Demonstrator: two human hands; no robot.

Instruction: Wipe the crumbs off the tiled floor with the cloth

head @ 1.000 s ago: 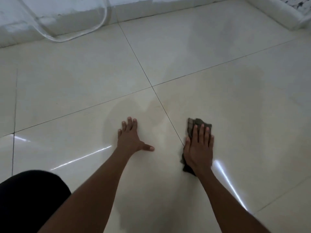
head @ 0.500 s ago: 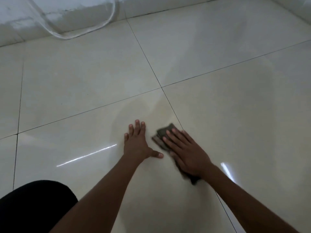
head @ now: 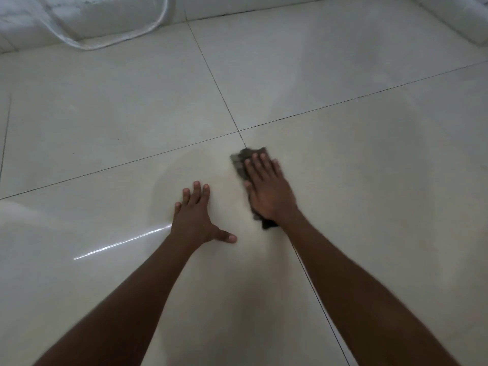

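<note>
A dark grey cloth lies flat on the glossy cream tiled floor, just below the crossing of two grout lines. My right hand presses down on the cloth with its fingers spread flat; cloth shows beyond the fingertips and behind the wrist. My left hand is planted on the tile to the left, palm down, fingers apart, thumb out to the right, holding nothing. I cannot make out any crumbs on the tiles.
A clear plastic tube loops along the white wall base at the top left. A white raised edge runs across the top right corner. A bright light streak reflects off the tile by my left wrist.
My right hand has slid the cloth away from me and to the right, off from beside my left thumb toward the grout crossing. My left hand has stayed planted.
</note>
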